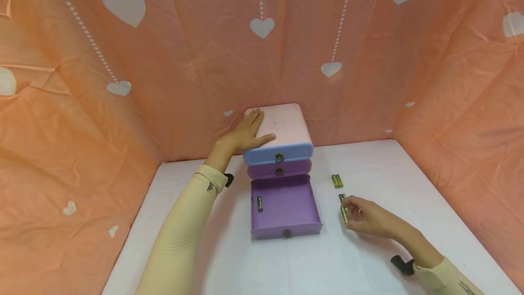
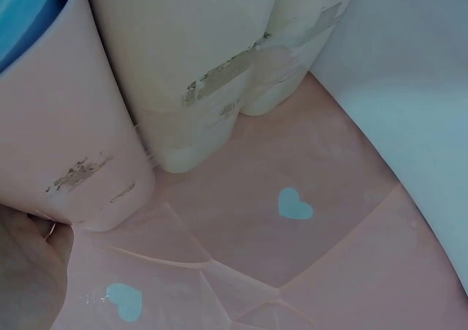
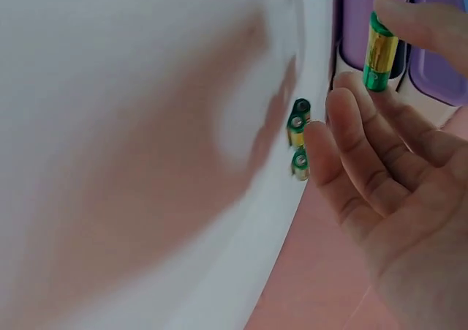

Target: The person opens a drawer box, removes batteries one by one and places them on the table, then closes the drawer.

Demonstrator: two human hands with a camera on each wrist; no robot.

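My left hand [image 1: 245, 132] rests with fingers extended on the pink top of a small drawer unit [image 1: 284, 124]. Part of that hand shows at the edge of the left wrist view. My right hand [image 1: 370, 216] pinches a green and gold battery [image 3: 381, 52] between thumb and fingers, to the right of the pulled-out drawer. More such batteries [image 1: 337, 181] are on the table beyond the right hand, some partly behind its fingertips in the head view. One battery [image 1: 259, 204] lies inside the purple bottom drawer [image 1: 286, 232], near its left wall.
Above the pulled-out drawer are a purple drawer [image 1: 262, 171] and a blue drawer [image 1: 262, 155], each with a round knob. The unit stands on a white table [image 1: 335, 267] against an orange-pink curtain [image 1: 204, 58] with white hearts, which also hangs at both sides.
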